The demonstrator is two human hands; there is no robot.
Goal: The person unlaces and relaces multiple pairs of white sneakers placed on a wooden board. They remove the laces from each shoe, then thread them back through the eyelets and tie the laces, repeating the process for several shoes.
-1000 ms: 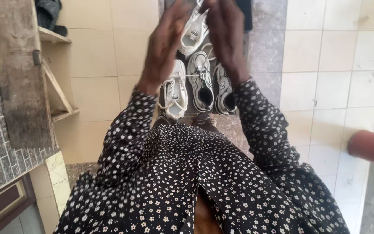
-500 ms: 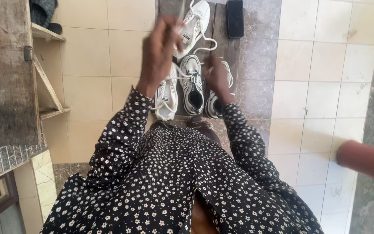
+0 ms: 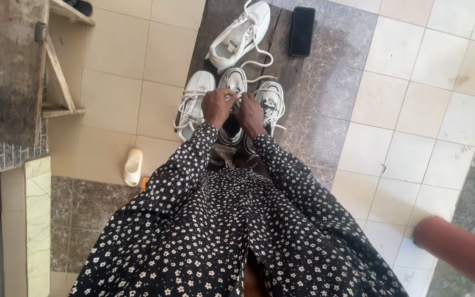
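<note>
Reaching down together, the left hand (image 3: 217,106) and right hand (image 3: 250,114) now meet over the middle sneaker (image 3: 232,104), where half a second ago the left hand was raised high and blurred at 12 o'clock and the right hand was lower, by the shoes. The fingers of both hands are pinched at the white laces on top of that sneaker, though the exact grip is too small to make out. It stands on the dark stone strip of the floor (image 3: 325,110), toe pointing to 12 o'clock, touching a white sneaker (image 3: 194,102) at its 9 o'clock and a grey-and-white sneaker (image 3: 269,104) at its 3 o'clock. A fourth white sneaker (image 3: 240,34) lies tilted at 12 o'clock from the hands, its lace trailing toward the row. A black phone (image 3: 302,31) lies flat at 1 o'clock, apart from the shoes. The view has shifted since the earlier frame: a pale slipper (image 3: 133,166) has come into sight at 8 o'clock on the cream tiles, and the wooden shelf frame (image 3: 15,66) sits at 9 o'clock. A reddish-brown pipe (image 3: 460,250) crosses the corner at 4 o'clock.
</note>
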